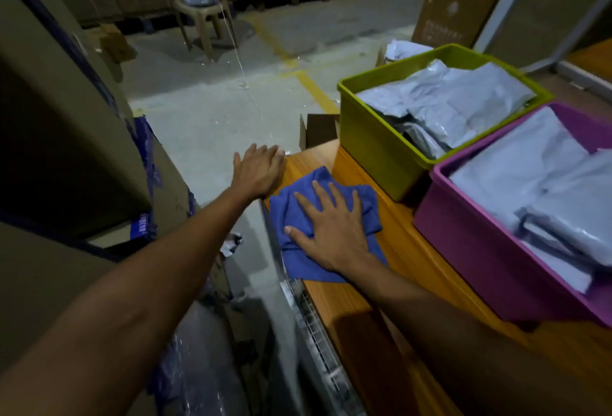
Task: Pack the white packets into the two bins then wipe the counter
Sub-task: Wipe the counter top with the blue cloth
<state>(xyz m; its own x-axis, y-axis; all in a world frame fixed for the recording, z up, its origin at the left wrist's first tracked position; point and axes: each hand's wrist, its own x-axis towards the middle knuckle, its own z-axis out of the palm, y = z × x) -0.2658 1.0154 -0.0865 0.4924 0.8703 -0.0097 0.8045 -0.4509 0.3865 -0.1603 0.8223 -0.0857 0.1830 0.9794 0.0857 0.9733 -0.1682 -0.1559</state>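
A blue cloth [298,213] lies crumpled on the orange wooden counter [371,289] near its far left corner. My right hand [331,227] presses flat on the cloth with fingers spread. My left hand [258,170] rests open on the counter's left edge just beyond the cloth. To the right stand a green bin [374,137] and a purple bin [470,250], side by side. Both are filled with white packets [463,107], and more packets [536,183] lie in the purple one.
Tall cardboard boxes [66,117] stand close on the left. A small open carton [318,130] sits on the floor beyond the counter's corner. A plastic stool [198,18] stands on the concrete floor further back. More packets [404,48] lie behind the green bin.
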